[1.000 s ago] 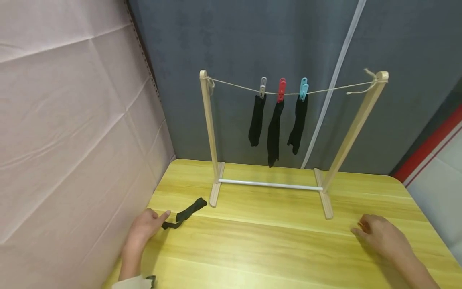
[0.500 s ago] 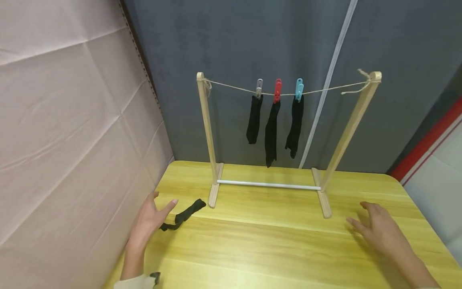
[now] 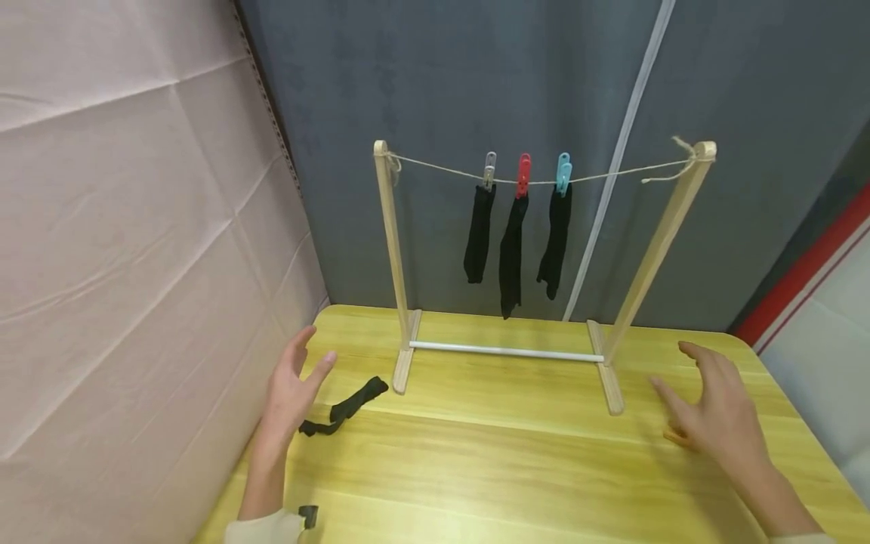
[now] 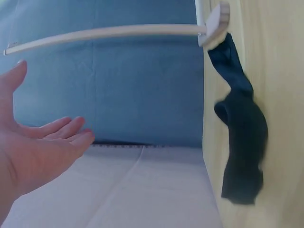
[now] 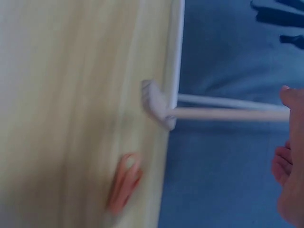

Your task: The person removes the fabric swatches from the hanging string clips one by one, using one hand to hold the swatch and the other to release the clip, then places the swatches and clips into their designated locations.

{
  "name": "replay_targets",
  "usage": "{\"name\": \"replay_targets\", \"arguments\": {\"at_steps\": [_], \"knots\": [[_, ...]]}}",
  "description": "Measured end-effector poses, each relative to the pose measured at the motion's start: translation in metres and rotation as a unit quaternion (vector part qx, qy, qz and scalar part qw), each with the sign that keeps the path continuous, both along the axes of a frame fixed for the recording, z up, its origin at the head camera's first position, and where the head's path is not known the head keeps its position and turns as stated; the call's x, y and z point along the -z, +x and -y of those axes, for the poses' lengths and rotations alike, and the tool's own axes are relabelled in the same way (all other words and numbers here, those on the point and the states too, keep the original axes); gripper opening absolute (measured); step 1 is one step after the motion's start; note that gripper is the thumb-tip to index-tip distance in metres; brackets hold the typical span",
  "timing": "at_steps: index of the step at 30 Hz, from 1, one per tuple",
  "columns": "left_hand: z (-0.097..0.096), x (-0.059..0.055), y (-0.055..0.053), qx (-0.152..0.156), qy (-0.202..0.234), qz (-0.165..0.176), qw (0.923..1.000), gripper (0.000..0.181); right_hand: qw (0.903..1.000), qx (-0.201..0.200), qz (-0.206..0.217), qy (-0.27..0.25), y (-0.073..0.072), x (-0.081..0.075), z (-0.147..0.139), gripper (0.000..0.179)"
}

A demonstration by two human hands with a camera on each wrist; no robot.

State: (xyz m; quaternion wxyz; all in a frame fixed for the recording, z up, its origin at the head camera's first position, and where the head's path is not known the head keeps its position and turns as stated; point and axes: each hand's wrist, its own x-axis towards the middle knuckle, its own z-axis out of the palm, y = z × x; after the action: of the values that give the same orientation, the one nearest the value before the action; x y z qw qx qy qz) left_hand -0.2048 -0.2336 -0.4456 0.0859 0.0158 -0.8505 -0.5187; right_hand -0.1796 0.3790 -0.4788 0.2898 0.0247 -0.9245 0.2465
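Observation:
A black sock (image 3: 350, 404) lies stretched and slightly twisted on the table at the left. My left hand (image 3: 288, 400) hovers beside it with thumb and fingers spread, touching nothing; the left wrist view shows the sock (image 4: 244, 147) apart from the hand. On the right, an orange clothespin (image 5: 126, 183) rests on the table, mostly hidden by my right hand in the head view. My right hand (image 3: 723, 412) is raised above that clothespin, fingers apart and holding nothing.
A wooden rack (image 3: 659, 249) with a string line stands at the table's back. Three black socks hang there from a grey clothespin (image 3: 489, 171), a red clothespin (image 3: 523, 175) and a light blue clothespin (image 3: 563, 174). A pale cloth wall (image 3: 156, 264) borders the left side.
My left hand has let go of the black sock and risen. My right hand has released the orange clothespin onto the table, spread its fingers and lifted.

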Motion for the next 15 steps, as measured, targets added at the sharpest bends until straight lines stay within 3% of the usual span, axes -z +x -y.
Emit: {"name": "replay_targets", "arguments": {"at_steps": [3, 8, 11, 15], "knots": [[-0.008, 0.000, -0.003, 0.030, 0.044, -0.031, 0.9981, 0.077, 0.9985, -0.001, -0.049, -0.023, -0.003, -0.012, 0.016, 0.086], [-0.024, 0.000, -0.010, 0.084, 0.103, -0.065, 0.9890, 0.070, 0.9912, -0.040, -0.115, -0.052, -0.009, -0.033, 0.039, 0.106], [-0.033, 0.000, -0.013, 0.108, 0.115, -0.075, 0.9846, 0.071, 0.9881, -0.060, -0.130, -0.057, -0.010, -0.042, 0.048, 0.110], [-0.042, -0.002, -0.016, 0.140, 0.135, -0.093, 0.9766, 0.071, 0.9857, -0.075, -0.138, -0.062, -0.013, -0.052, 0.060, 0.103]]}}
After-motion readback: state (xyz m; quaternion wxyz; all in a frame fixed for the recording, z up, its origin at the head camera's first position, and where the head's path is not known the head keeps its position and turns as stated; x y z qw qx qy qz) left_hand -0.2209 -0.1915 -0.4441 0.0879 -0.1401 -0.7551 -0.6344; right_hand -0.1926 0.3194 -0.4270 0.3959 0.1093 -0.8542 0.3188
